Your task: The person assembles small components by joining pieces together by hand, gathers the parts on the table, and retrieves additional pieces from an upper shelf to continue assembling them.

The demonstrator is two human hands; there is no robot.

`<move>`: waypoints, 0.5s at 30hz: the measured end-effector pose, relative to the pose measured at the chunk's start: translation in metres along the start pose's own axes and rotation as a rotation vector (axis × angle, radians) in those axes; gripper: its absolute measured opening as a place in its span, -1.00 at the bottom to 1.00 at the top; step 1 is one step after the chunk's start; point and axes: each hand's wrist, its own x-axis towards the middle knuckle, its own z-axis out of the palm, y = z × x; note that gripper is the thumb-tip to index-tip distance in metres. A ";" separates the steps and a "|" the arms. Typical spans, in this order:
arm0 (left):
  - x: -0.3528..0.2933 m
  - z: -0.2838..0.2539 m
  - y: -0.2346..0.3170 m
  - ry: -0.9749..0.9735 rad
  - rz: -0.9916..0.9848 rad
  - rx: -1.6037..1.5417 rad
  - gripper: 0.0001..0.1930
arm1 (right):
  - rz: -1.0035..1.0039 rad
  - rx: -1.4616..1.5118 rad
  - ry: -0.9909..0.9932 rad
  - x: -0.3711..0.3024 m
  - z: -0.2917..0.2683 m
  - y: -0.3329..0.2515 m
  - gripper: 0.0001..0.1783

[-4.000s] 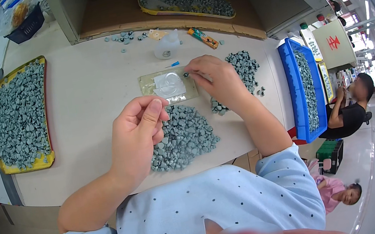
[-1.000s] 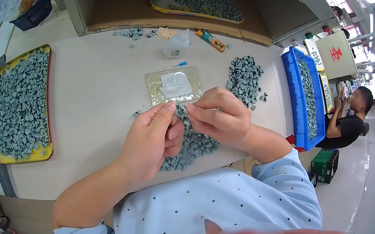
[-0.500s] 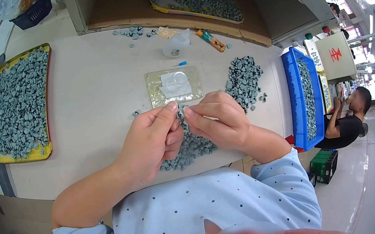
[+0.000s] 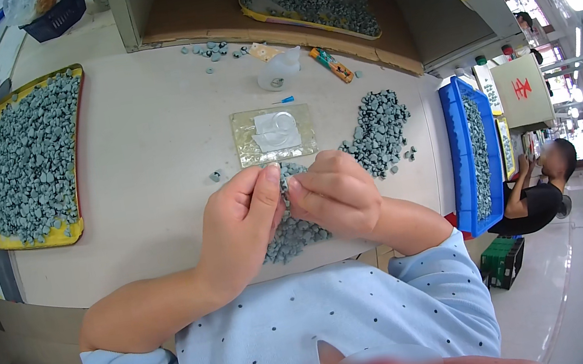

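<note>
My left hand (image 4: 242, 216) is closed, thumb pressed toward the fingers, over a pile of small grey-green pieces (image 4: 296, 236) near the table's front edge. Close beside it, my right hand (image 4: 339, 193) makes a pinch, its fingertips almost meeting the left thumb. Whatever they hold is too small and too covered to make out. Just beyond the hands lies a flat, yellowish translucent pad (image 4: 246, 143) with a white paper (image 4: 277, 138) on it. A second pile of dark-marked pieces (image 4: 379, 134) is to the right of the pad.
A yellow tray (image 4: 71, 234) full of pieces lies at left; a blue bin (image 4: 460, 155) stands at right. Beyond the pad are a blue-hubbed needle (image 4: 284, 100), a translucent bottle (image 4: 280, 73) and an orange-green box (image 4: 331, 65). A co-worker (image 4: 536, 185) sits far right.
My left hand has turned more upright, and the small piece that showed between the fingertips is now mostly covered. The right hand stays close by. Another person has appeared at the top right.
</note>
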 end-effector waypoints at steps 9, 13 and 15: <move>0.007 0.001 0.005 -0.170 -0.155 0.187 -0.61 | 0.701 0.029 -0.269 0.002 -0.052 0.030 -0.83; 0.007 0.004 0.010 -0.178 -0.231 -0.035 -0.74 | 0.903 0.009 -0.596 -0.012 -0.076 0.036 -0.82; 0.008 0.004 0.008 -0.169 -0.253 -0.136 -0.81 | 0.924 -0.041 -0.641 -0.014 -0.080 0.032 -0.81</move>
